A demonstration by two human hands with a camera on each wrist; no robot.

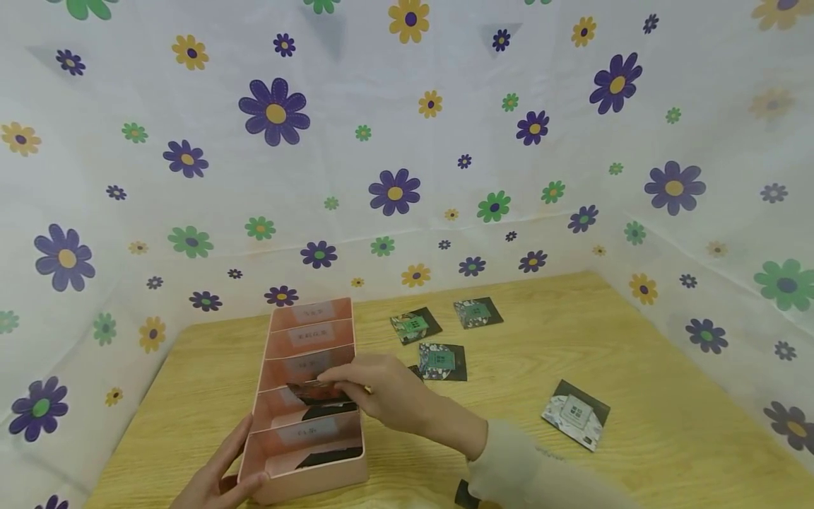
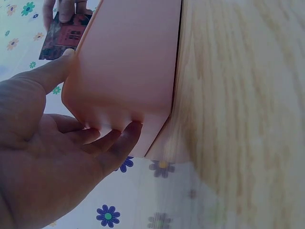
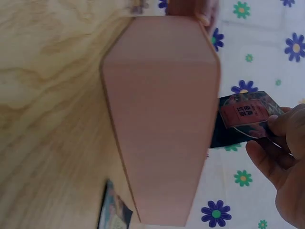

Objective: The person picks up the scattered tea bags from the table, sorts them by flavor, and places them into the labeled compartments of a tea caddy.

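A long pink box (image 1: 331, 478) with a row of compartments stands on the wooden table. At its near left corner my left hand (image 1: 216, 470) grips it, thumb on the rim and fingertips pressed against the outer wall. My right hand (image 1: 388, 396) pinches a dark tea sachet (image 3: 245, 112) with a red label between thumb and fingers. The sachet overlaps the second compartment from the near end in the head view, its lower edge at the box opening. Dark sachets (image 1: 331, 457) show inside the two nearest compartments. Pale labels (image 1: 316, 429) with writing line the compartment walls.
Right of the box lie green-labelled sachets (image 1: 443, 360) and, farther right, a white-labelled sachet (image 1: 576, 416). A dark piece (image 1: 466, 495) shows beside the right sleeve (image 1: 534, 466), partly covered. White flowered cloth (image 1: 445, 141) hangs around the table's back and sides.
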